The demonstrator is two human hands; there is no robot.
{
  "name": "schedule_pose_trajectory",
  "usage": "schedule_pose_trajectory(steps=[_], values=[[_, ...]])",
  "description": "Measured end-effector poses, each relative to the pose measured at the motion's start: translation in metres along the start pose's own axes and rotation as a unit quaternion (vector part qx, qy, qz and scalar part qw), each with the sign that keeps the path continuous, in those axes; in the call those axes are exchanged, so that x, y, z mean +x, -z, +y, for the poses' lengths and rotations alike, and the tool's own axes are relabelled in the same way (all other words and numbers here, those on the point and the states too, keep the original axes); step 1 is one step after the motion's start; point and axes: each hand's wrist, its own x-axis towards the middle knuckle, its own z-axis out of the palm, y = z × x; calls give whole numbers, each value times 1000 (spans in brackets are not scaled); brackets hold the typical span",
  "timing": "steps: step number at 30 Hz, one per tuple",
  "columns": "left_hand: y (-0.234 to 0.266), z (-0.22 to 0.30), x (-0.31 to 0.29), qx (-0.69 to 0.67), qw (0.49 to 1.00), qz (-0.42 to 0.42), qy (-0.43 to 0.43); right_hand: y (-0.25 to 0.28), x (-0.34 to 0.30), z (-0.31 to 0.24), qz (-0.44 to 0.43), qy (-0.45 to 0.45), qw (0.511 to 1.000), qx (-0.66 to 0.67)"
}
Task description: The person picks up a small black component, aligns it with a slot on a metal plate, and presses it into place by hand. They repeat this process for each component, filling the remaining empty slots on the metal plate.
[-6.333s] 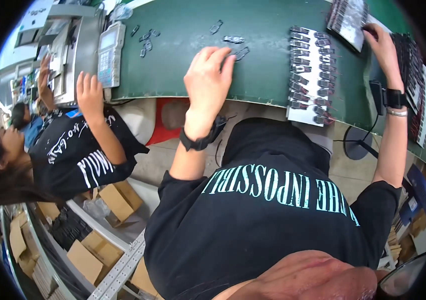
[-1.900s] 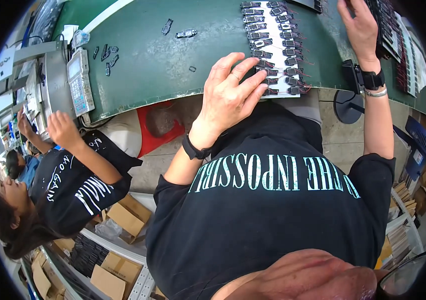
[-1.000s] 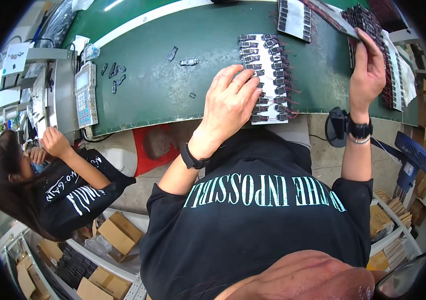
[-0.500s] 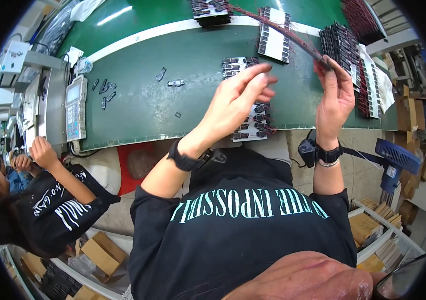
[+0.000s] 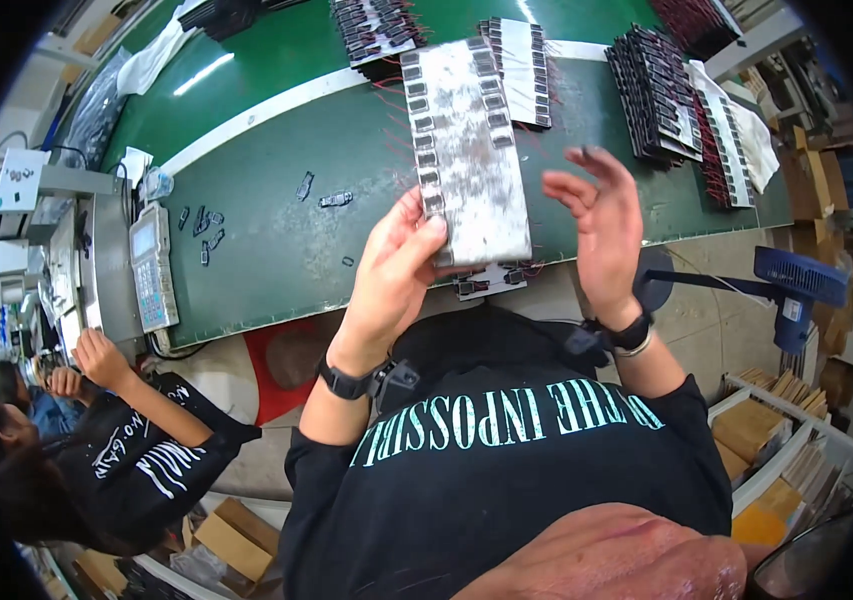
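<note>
The left hand (image 5: 391, 270) pinches the grey board (image 5: 471, 150) with black parts (image 5: 425, 140) above the front edge of the counter (image 5: 266, 230), the right hand (image 5: 606, 225) is spread and empty beside it, and this board-holding step seems to need a steady grip next.

An assembly workshop is shown by the green workbench (image 5: 276, 210) beyond the left hand (image 5: 386, 275), stacked wired parts (image 5: 651, 95) right of its grip, and 1 keypad unit (image 5: 152, 272) and a co-worker (image 5: 141, 465) left of it
</note>
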Motion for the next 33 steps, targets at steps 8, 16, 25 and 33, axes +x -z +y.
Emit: schedule_pose_trajectory(steps=[8, 16, 25, 33], values=[[4, -22, -20, 90, 989, -24, 114, 13, 27, 3, -33, -409, 746, 524], [11, -30, -30, 146, 985, 36, 81, 34, 40, 31, -138, -362, 836, 388], [7, -30, -34, 261, 955, 82, 113, 18, 85, 49, -213, -312, 926, -11], [6, -49, -28, 562, 817, 121, -31, -6, 93, 61, -215, -215, 916, -262]])
